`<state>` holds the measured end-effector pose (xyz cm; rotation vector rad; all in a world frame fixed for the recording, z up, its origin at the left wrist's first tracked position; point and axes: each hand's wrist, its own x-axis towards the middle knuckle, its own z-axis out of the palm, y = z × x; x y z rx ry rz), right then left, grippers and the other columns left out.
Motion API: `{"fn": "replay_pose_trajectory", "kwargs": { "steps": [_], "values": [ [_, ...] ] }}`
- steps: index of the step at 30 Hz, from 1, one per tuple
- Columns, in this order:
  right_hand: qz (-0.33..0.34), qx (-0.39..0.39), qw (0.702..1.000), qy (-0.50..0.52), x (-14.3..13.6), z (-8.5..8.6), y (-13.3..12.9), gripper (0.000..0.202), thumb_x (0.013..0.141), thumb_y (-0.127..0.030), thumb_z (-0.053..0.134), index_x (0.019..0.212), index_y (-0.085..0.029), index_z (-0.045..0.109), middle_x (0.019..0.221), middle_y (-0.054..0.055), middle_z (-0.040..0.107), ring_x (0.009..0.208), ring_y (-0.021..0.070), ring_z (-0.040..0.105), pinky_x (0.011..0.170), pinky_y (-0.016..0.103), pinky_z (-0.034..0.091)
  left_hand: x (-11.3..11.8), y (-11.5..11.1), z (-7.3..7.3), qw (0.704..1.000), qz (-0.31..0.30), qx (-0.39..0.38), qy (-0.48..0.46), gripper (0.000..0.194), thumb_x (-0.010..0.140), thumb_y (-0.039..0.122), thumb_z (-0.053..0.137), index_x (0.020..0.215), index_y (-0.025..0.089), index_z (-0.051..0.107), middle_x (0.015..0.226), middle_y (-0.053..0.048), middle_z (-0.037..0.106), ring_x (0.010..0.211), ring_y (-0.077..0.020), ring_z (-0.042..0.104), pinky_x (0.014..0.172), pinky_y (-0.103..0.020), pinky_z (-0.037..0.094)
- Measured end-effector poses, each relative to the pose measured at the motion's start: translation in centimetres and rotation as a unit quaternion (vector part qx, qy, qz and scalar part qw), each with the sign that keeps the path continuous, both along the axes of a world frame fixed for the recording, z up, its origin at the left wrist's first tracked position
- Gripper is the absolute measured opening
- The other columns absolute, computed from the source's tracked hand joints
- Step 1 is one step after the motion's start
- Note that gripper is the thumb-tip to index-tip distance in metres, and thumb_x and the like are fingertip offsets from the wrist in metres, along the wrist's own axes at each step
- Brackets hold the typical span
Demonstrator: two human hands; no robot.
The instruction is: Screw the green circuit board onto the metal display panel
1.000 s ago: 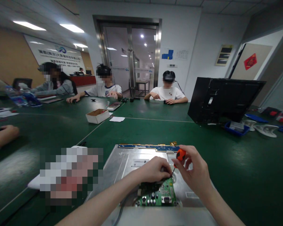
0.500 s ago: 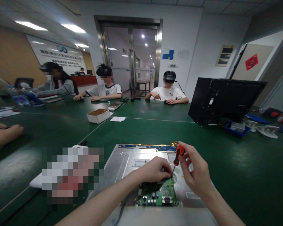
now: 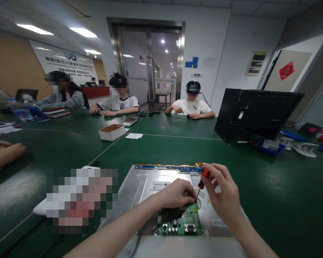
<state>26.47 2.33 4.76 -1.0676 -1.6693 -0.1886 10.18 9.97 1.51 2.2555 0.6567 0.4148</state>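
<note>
My right hand (image 3: 223, 190) holds a red and black screwdriver (image 3: 205, 173) by its handle, the shaft slanting down to the upper right corner of a green circuit board (image 3: 187, 220). Curled over the board's upper edge, my left hand (image 3: 179, 193) has its fingertips pinched beside the screwdriver's tip; what they hold, if anything, is hidden. The board sits on a silver metal panel (image 3: 129, 193), which has a narrow blue circuit strip (image 3: 161, 167) along its far edge. A dark cable (image 3: 137, 242) runs near my left forearm.
A black monitor (image 3: 258, 113) stands at the right, with a blue tray (image 3: 270, 147) before it. An open cardboard box (image 3: 112, 132) and a white paper (image 3: 134, 135) lie farther off. A blurred-out pale object (image 3: 80, 200) lies left of the panel. Several people sit around the green table (image 3: 177, 148).
The fingers of my right hand have shifted slightly around the screwdriver handle, while its tip stays in place. My left hand looks unchanged. One person across the table has moved a hand slightly.
</note>
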Motion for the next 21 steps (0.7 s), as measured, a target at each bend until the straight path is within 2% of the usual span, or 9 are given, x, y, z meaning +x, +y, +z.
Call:
{"fn": "replay_pose_trajectory", "kwargs": {
  "steps": [4, 8, 11, 15, 19, 21],
  "values": [
    [0.015, -0.018, 1.0, 0.003, 0.1, -0.2, 0.1, 0.032, 0.097, -0.014, 0.045, 0.128, -0.023, 0.05, 0.105, 0.007, 0.062, 0.066, 0.011, 0.064, 0.052, 0.021, 0.054, 0.0, 0.0, 0.1, 1.0, 0.002, -0.002, -0.002, 0.014, 0.074, 0.005, 0.07, 0.081, 0.016, 0.077, 0.076, -0.001, 0.072, 0.07, -0.016, 0.063, 0.067, -0.022, 0.044],
    [-0.001, -0.007, 1.0, 0.018, 0.4, -0.8, 0.3, 0.026, 0.093, -0.023, 0.058, 0.118, -0.022, 0.049, 0.088, 0.002, 0.065, 0.051, 0.0089, 0.059, 0.044, 0.019, 0.049, 0.0, 0.0, 0.1, 1.0, -0.003, -0.007, -0.005, 0.015, 0.074, 0.005, 0.071, 0.081, 0.016, 0.078, 0.075, -0.001, 0.072, 0.069, -0.0152, 0.063, 0.065, -0.02, 0.044],
    [-0.006, 0.001, 0.999, 0.04, 0.4, -1.2, 0.4, 0.027, 0.091, -0.026, 0.063, 0.112, -0.022, 0.046, 0.09, 0.003, 0.067, 0.047, 0.0081, 0.057, 0.042, 0.019, 0.048, 0.0, 0.0, 0.1, 1.0, -0.004, -0.008, -0.005, 0.016, 0.074, 0.004, 0.071, 0.082, 0.016, 0.078, 0.074, -0.001, 0.071, 0.068, -0.0149, 0.063, 0.065, -0.02, 0.044],
    [-0.004, -0.011, 0.998, 0.06, 0.2, -1.3, 0.3, 0.03, 0.092, -0.025, 0.061, 0.115, -0.022, 0.041, 0.091, 0.004, 0.068, 0.047, 0.0086, 0.056, 0.042, 0.02, 0.048, 0.0, 0.0, 0.0, 1.0, -0.002, -0.007, -0.005, 0.017, 0.074, 0.003, 0.071, 0.082, 0.015, 0.078, 0.074, -0.001, 0.071, 0.067, -0.0145, 0.062, 0.064, -0.02, 0.044],
    [0.007, -0.021, 0.999, 0.038, 0.1, -1.1, 0.2, 0.029, 0.094, -0.024, 0.057, 0.119, -0.023, 0.042, 0.094, 0.004, 0.066, 0.049, 0.009, 0.057, 0.043, 0.021, 0.048, 0.0, 0.0, 0.0, 1.0, -0.004, -0.007, -0.006, 0.016, 0.074, 0.003, 0.071, 0.082, 0.015, 0.078, 0.075, -0.001, 0.071, 0.069, -0.015, 0.063, 0.065, -0.02, 0.044],
    [0.014, -0.019, 1.0, 0.021, 0.1, -0.8, 0.2, 0.027, 0.096, -0.022, 0.053, 0.122, -0.023, 0.044, 0.097, 0.005, 0.064, 0.057, 0.0107, 0.062, 0.046, 0.022, 0.051, 0.0, 0.0, 0.0, 1.0, -0.004, -0.006, -0.006, 0.016, 0.074, 0.003, 0.071, 0.081, 0.015, 0.078, 0.075, -0.001, 0.071, 0.069, -0.0149, 0.063, 0.066, -0.02, 0.044]
  ]
}}
